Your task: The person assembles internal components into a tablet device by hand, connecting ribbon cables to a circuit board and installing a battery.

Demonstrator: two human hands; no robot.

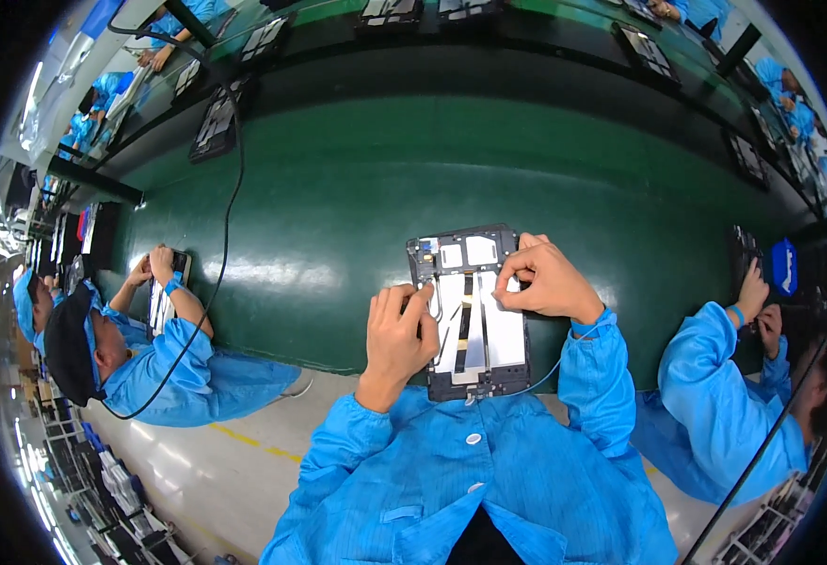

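An opened tablet point(505, 334) with a black frame and silver-white inner panels lies at the near edge of the green bench in front of me. My left hand point(399, 339) is closed on its left edge, fingers curled and fingertips at the frame. Over the upper right part of the tablet, my right hand point(554, 278) has thumb and index finger pinched together. Whatever is between those fingertips is too small to make out. A thin cord runs from my right cuff down past the tablet's lower right corner.
The green bench point(338, 207) stretches away to a dark raised shelf carrying several opened tablets point(646, 49). A black cable point(234, 188) hangs across the left side. Co-workers in blue sit at left point(164, 367) and right point(714, 395). A blue container point(784, 267) stands at far right.
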